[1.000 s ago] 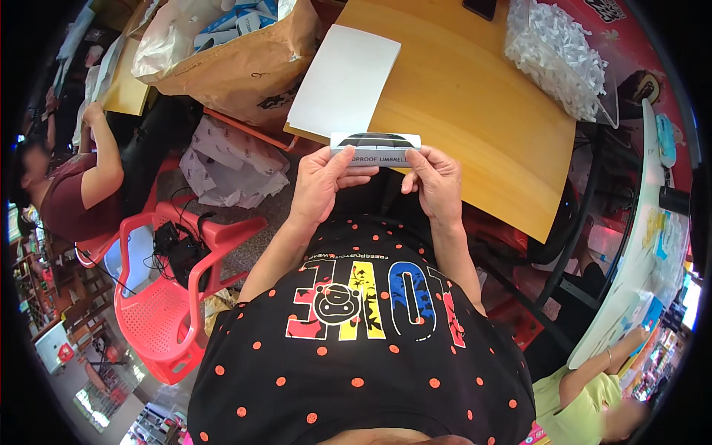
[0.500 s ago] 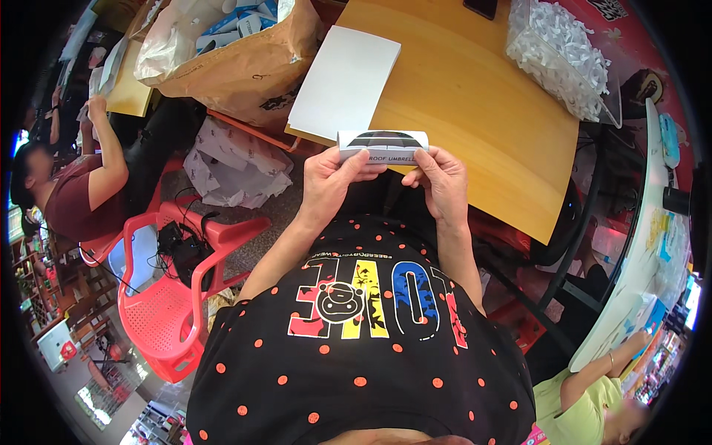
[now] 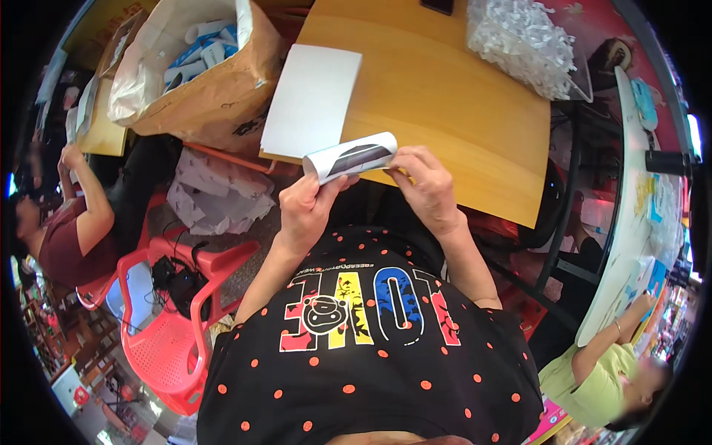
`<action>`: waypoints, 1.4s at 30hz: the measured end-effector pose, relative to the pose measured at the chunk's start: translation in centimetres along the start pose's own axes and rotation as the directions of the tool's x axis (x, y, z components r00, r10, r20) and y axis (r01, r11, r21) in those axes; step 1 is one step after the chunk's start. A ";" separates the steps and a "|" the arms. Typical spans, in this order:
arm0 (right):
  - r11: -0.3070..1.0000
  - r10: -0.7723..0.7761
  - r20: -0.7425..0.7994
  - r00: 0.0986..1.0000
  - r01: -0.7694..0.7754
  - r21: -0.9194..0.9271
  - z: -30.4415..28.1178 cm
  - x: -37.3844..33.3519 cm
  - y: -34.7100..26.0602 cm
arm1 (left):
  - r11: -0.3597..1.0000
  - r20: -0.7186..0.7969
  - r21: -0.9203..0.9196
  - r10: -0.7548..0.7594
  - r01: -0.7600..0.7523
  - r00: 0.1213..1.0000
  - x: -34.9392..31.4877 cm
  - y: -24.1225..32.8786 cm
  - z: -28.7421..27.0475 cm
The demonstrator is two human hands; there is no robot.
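Note:
A white printed paper sleeve (image 3: 348, 154), rolled into a tube with a dark umbrella picture on it, is held over the table's near edge. My left hand (image 3: 305, 211) grips its lower left end, thumb in front. At the right end, my right hand (image 3: 429, 189) has thumb and fingers pinched together at the sleeve's edge. The tube tilts up toward the right, its open left end showing. Just beyond it lies a stack of white paper sheets (image 3: 308, 100) on the wooden table (image 3: 437, 104).
Left of the table stands a brown paper bag (image 3: 215, 104) holding several blue-and-white rolled sleeves (image 3: 211, 55). A clear bin of white paper strips (image 3: 523, 44) and a phone (image 3: 437, 6) are at the far side. A red chair (image 3: 159, 334) stands left. Two people work nearby, left and right.
The sleeve has tilted, its right end now raised, and turned so the picture shows more. My right hand has shifted from its front to its right edge. The view has shifted slightly.

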State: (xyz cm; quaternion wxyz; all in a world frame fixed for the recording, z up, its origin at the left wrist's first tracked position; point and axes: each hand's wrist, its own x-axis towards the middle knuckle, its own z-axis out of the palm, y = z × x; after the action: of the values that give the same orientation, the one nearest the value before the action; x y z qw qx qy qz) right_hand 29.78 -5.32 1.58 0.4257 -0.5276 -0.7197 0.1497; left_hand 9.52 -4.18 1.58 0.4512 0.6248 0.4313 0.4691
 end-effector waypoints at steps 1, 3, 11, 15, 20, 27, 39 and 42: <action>1.000 -0.025 0.018 1.000 0.025 -0.001 -0.1 0.1 0.0 | 0.998 -0.003 0.036 0.047 -0.047 0.999 -0.1 -0.2 0.1; 0.997 -0.079 0.054 0.995 0.079 0.004 -0.3 0.5 0.2 | 0.988 0.021 0.116 0.098 -0.100 0.995 0.0 -0.2 -0.1; 0.988 -0.147 0.116 0.982 0.151 -0.030 -1.5 1.4 0.4 | 0.989 0.024 0.084 0.121 -0.123 0.992 0.9 1.4 0.7; 0.988 -0.151 0.126 0.980 0.155 -0.019 -1.6 1.5 0.4 | 0.990 0.010 0.076 0.118 -0.118 0.993 1.1 1.6 1.0; 0.984 -0.162 0.112 0.980 0.169 -0.056 -1.6 1.6 0.3 | 0.976 -0.012 0.123 0.184 -0.181 0.983 1.0 1.2 1.0; 0.977 -0.205 0.040 0.978 0.207 -0.043 -1.3 1.6 0.2 | 0.968 -0.034 0.138 0.218 -0.212 0.975 0.8 1.1 1.0; 0.971 0.164 0.120 0.979 -0.182 0.157 -1.5 0.8 0.2 | 0.890 -0.006 0.306 0.357 -0.339 0.934 0.4 0.5 0.2; 0.773 0.398 0.223 0.890 -0.456 0.440 -2.6 0.9 0.6 | 0.872 0.019 0.324 0.381 -0.366 0.924 0.5 0.7 -0.4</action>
State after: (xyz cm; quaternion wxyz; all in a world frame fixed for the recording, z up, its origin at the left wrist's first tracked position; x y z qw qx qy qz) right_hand 32.13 -4.92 3.09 0.4550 -0.5449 -0.5443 0.4470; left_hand 9.27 -3.80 2.47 0.2341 0.7505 0.3832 0.4849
